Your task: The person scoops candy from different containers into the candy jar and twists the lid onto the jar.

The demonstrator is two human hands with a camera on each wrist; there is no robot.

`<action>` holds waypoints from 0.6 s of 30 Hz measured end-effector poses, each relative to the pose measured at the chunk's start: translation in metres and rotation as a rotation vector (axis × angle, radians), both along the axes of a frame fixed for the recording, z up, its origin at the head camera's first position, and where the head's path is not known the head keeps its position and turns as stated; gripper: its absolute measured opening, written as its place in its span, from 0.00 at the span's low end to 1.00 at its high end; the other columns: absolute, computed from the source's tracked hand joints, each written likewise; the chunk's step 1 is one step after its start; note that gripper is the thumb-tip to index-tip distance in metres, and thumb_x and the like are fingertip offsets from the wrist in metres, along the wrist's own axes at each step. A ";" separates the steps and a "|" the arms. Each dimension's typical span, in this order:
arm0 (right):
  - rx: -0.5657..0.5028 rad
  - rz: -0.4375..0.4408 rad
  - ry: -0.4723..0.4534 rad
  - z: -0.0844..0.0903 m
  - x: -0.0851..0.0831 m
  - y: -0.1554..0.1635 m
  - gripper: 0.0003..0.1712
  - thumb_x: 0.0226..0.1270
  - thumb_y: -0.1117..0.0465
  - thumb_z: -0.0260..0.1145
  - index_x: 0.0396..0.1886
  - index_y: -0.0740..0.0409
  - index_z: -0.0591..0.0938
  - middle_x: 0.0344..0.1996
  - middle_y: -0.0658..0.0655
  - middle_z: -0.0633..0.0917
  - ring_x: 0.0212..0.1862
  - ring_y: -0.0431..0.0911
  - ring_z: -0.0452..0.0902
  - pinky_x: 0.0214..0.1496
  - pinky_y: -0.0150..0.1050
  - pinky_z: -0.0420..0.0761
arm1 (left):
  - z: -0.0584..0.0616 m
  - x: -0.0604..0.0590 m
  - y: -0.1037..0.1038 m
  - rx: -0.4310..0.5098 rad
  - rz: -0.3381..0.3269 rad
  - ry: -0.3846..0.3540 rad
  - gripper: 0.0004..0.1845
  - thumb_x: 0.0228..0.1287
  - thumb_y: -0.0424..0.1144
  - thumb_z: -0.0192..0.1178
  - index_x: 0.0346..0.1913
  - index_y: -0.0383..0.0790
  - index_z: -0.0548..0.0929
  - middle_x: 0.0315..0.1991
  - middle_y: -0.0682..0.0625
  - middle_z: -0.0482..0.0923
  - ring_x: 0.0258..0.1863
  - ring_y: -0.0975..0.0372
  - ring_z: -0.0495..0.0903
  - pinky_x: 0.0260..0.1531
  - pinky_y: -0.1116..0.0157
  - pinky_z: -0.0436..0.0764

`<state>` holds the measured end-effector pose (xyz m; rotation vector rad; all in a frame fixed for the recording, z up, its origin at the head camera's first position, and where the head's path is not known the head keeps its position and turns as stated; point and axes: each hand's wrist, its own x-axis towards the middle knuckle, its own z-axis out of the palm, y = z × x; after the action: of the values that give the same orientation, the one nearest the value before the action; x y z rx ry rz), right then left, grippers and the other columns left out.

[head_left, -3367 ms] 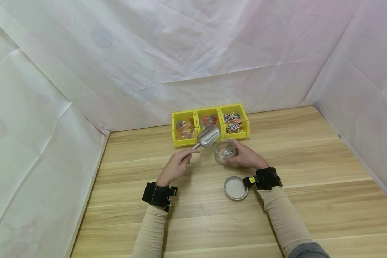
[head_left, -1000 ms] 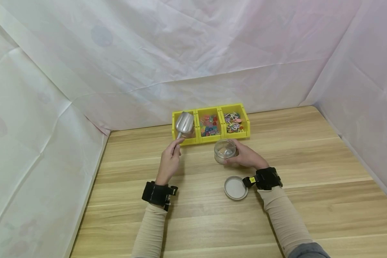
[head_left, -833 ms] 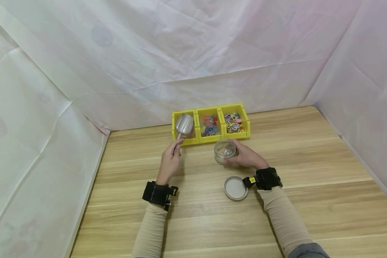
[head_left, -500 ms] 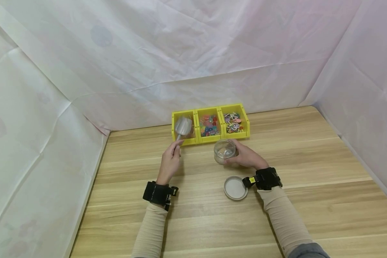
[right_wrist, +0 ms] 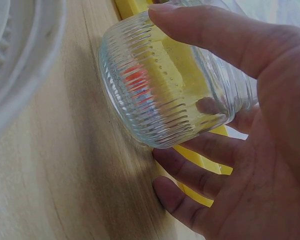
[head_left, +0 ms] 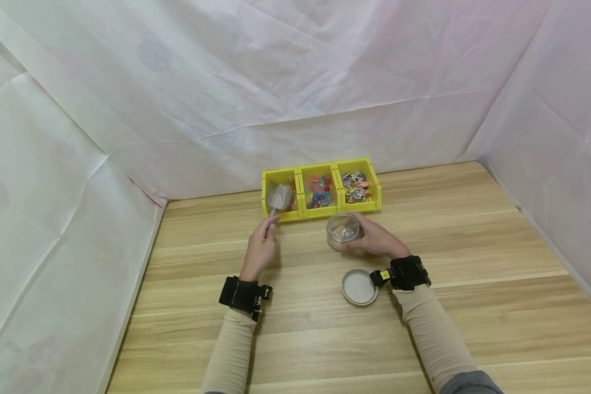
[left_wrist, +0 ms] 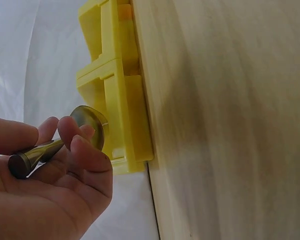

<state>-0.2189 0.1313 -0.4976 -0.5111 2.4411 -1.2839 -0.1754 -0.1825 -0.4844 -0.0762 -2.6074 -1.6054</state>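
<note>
My left hand [head_left: 260, 249] grips the handle of a metal scoop [head_left: 279, 197]. The scoop's bowl is inside the leftmost yellow bin [head_left: 289, 216], and its tip is hidden. In the left wrist view, thumb and fingers curl round the scoop handle [left_wrist: 32, 159] in front of the yellow bins. My right hand [head_left: 378, 239] holds a ribbed glass jar [head_left: 336, 241] standing upright and uncovered on the table, thumb and fingers around its side. Something orange-red shows low in the jar [right_wrist: 140, 85] in the right wrist view. Nearer me lies a round lid [head_left: 359, 288], inner side up.
The middle bin [head_left: 320, 212] holds small colourful pieces; the right bin [head_left: 366, 207] has striped, stick-like ones. All three bins stand joined near the back edge of the wooden table [head_left: 315, 350]. White cloth [head_left: 285, 82] hangs behind and at both sides.
My left hand has carried the scoop from beside the jar leftward to the leftmost bin, then lowered its bowl there. My right hand and the jar have stayed put.
</note>
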 end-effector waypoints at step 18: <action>0.002 0.005 -0.009 0.001 0.001 -0.001 0.55 0.54 0.50 0.79 0.76 0.52 0.57 0.69 0.65 0.69 0.71 0.62 0.61 0.73 0.61 0.60 | -0.009 -0.006 0.001 0.017 -0.038 -0.082 0.23 0.78 0.37 0.46 0.73 0.50 0.67 0.63 0.41 0.73 0.43 0.49 0.77 0.34 0.60 0.78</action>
<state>-0.2180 0.1306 -0.4963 -0.5097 2.4321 -1.2794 -0.1811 -0.1819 -0.4937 -0.0602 -2.6678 -1.6768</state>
